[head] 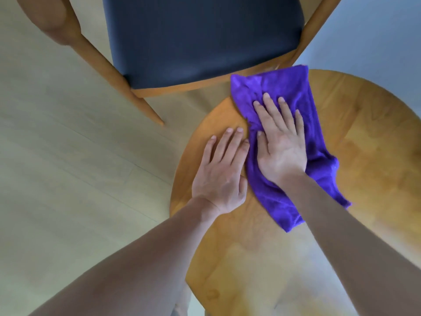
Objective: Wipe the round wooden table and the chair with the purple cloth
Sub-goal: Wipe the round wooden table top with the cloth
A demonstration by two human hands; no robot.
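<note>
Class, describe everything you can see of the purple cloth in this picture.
The purple cloth is a soft, fuzzy fabric, like microfibre, crumpled and loosely folded into a long shape. It lies on the round wooden table near its far edge, its top corner reaching towards the chair. The right hand presses flat on its middle with straight fingers. The left hand rests on the bare wood just beside its left edge.

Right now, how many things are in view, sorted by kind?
Cloths: 1, the purple cloth
Tables: 1, the round wooden table
Chairs: 1, the chair
Hands: 2, left hand and right hand
Total: 5
</note>
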